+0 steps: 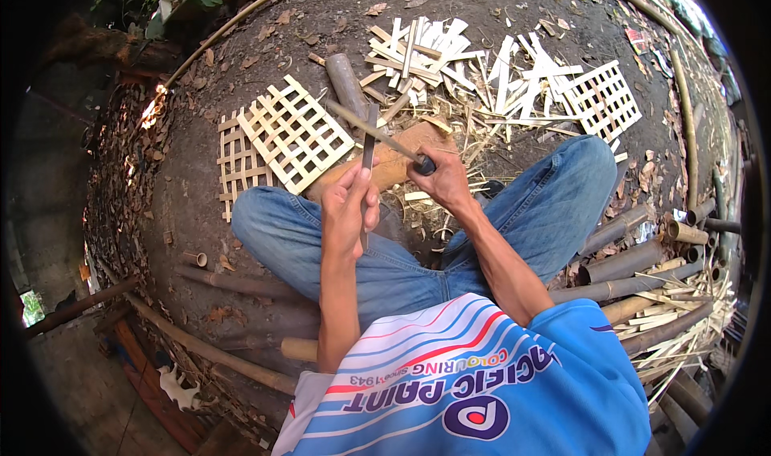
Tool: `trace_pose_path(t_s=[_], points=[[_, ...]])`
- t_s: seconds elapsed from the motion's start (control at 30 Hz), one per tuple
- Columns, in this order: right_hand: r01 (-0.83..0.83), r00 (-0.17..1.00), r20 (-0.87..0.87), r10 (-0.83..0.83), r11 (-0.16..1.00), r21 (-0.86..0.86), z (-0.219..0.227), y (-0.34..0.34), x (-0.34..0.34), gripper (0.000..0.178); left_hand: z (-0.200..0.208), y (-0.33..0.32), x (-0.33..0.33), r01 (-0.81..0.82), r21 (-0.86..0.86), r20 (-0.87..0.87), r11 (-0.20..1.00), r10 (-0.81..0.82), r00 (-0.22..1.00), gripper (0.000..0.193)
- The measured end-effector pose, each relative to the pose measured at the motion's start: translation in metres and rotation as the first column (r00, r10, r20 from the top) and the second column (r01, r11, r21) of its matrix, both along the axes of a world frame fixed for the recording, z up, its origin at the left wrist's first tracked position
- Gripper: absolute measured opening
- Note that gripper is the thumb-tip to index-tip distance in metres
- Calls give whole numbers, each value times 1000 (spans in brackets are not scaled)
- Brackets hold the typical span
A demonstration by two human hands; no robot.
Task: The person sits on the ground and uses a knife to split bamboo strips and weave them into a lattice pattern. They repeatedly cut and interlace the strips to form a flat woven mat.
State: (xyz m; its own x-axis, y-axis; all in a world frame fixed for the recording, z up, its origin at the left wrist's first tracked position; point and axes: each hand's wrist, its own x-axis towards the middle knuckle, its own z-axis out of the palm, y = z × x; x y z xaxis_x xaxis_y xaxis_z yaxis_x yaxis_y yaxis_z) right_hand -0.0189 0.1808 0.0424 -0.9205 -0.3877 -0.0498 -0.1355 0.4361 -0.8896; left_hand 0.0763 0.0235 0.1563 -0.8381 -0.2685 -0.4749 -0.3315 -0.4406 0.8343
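Note:
My left hand (347, 209) is closed round a dark, flat bamboo strip (369, 139) and holds it nearly upright above my left thigh. In my right hand (446, 181) is a knife (384, 139), its dark handle wrapped by my fingers. The long, narrow blade slants up to the left and crosses the upper part of the strip; whether the two touch, I cannot tell. Below the knife, between my bent knees, lies an orange-brown wooden block (397, 171). A piece of dark bamboo pole (345, 87) lies just beyond it.
Woven lattice panels (299, 141) lie beyond my left knee, and another lattice panel (608, 107) lies beyond my right knee. Pale strips (434, 42) are heaped farther out. Bamboo poles (622, 262) are stacked at my right, with more poles (241, 283) at my left.

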Motion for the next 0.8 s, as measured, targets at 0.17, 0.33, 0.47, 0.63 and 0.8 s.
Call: trace_pose_path(t_s=[0.17, 0.33, 0.47, 0.63, 0.8], points=[[-2, 1000, 9, 2, 998, -55, 11, 6, -7, 17, -7, 1, 11, -3, 68, 30, 998, 1, 1000, 39], [-64, 991, -125, 56, 996, -60, -6, -3, 5, 18, -13, -1, 10, -15, 102, 31, 995, 12, 999, 39], [-16, 1000, -7, 17, 1000, 13, -12, -4, 4, 22, -15, -4, 16, 2, 112, 32, 994, -6, 999, 37], [78, 963, 226, -147, 955, 286, -49, 9, -18, 34, -12, 1, 27, 88, 213, -20, 973, -86, 996, 35], [-113, 923, 380, -56, 906, 408, -75, 6, 7, 46, -42, 4, 1, -109, 72, -69, 991, 113, 991, 38]])
